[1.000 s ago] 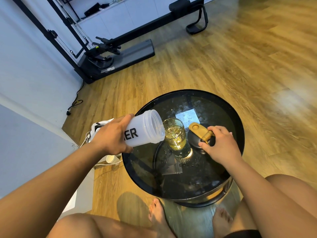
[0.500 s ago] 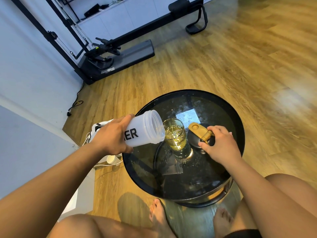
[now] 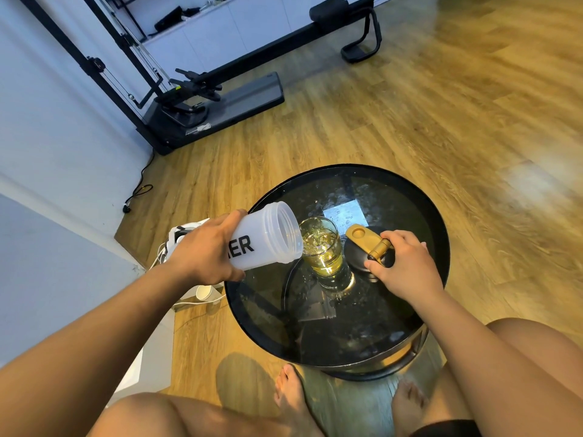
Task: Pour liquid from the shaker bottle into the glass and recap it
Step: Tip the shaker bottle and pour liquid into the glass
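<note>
My left hand (image 3: 202,253) grips a frosted white shaker bottle (image 3: 268,236) with black lettering. The bottle lies nearly horizontal, and its open mouth touches the rim of a clear glass (image 3: 325,253). Yellow liquid fills much of the glass, which stands on the round black glass table (image 3: 419,216). Right of the glass rests the black shaker lid (image 3: 356,250) with its gold flip cap (image 3: 362,236) raised. My right hand (image 3: 407,266) holds that lid on the tabletop.
A black rowing machine (image 3: 220,99) stands on the wooden floor behind the table. A white device with cables (image 3: 176,244) sits on the floor at the left, beside the wall. My bare knees and feet are below the table's near edge.
The liquid level in the glass has risen slightly. Both hands and the bottle stay nearly where they were.
</note>
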`<state>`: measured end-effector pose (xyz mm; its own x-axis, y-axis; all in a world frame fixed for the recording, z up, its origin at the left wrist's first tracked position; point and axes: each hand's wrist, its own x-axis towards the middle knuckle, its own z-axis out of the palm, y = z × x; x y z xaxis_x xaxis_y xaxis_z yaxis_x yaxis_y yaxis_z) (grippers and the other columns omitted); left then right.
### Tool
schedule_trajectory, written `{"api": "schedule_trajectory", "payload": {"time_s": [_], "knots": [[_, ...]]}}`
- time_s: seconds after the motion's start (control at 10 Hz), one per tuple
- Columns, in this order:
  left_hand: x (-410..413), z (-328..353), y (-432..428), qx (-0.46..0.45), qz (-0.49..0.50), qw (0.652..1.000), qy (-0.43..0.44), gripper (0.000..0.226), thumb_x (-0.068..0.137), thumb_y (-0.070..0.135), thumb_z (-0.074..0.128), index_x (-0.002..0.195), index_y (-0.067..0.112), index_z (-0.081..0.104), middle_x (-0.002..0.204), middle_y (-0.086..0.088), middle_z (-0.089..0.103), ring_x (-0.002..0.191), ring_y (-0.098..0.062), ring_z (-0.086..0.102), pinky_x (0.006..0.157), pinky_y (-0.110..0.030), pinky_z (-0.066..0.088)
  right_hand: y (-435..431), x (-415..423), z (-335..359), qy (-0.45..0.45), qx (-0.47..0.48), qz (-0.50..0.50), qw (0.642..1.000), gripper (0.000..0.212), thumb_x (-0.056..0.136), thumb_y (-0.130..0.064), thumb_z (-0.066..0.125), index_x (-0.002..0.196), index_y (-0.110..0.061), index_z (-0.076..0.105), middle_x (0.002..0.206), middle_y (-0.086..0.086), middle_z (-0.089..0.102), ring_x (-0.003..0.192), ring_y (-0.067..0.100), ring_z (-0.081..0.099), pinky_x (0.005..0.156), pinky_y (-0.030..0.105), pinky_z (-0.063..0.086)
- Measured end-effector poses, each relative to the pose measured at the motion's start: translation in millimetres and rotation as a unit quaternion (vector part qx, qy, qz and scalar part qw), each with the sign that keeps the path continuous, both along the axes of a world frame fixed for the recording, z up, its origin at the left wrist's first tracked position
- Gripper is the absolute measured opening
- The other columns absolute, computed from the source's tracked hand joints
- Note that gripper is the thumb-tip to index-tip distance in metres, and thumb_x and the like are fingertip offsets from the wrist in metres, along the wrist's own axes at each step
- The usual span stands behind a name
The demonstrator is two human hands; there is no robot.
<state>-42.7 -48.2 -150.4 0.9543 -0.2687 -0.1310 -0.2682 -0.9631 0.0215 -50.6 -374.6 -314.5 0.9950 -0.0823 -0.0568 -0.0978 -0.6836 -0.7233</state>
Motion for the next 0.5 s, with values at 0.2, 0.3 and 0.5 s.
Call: {"api": "schedule_trajectory", "payload": {"time_s": [0.2, 0.3, 0.5], "knots": [[0.9, 1.5, -0.5, 0.010, -0.011, 1.000, -0.006, 0.097, 0.056, 0.037, 0.093, 0.133, 0.032, 0.035, 0.108, 0.008, 0.054, 0.096, -0.021, 0.056, 0.068, -0.033, 0.048, 0.0, -0.5, 0.6, -0.004, 0.001, -0.001, 1.000, 0.064, 0.077, -0.045, 0.077, 0.133, -0.024, 0.051, 0.135, -0.002, 0.048, 0.122, 0.023, 0.047, 0.115, 0.053, 0.027], [0.6, 1.4, -0.4, 0.009, -0.010, 1.000, -0.006, 0.098, 0.056, 0.036, 0.093, 0.134, 0.032, 0.035, 0.109, 0.009, 0.053, 0.097, -0.021, 0.056, 0.068, -0.033, 0.048, 0.3, -0.4, 0.4, -0.004, 0.002, -0.001, 1.000, 0.065, 0.077, -0.045, 0.077, 0.133, -0.024, 0.051, 0.135, -0.002, 0.047, 0.122, 0.023, 0.047, 0.115, 0.053, 0.028], [0.7, 1.5, -0.9, 0.010, -0.008, 1.000, -0.004, 0.097, 0.056, 0.036, 0.093, 0.134, 0.033, 0.034, 0.109, 0.008, 0.054, 0.098, -0.021, 0.056, 0.070, -0.036, 0.052, 0.4, 0.3, -0.9, -0.003, 0.002, -0.002, 1.000, 0.065, 0.077, -0.046, 0.076, 0.133, -0.025, 0.050, 0.135, -0.002, 0.047, 0.122, 0.023, 0.047, 0.115, 0.053, 0.027]]}}
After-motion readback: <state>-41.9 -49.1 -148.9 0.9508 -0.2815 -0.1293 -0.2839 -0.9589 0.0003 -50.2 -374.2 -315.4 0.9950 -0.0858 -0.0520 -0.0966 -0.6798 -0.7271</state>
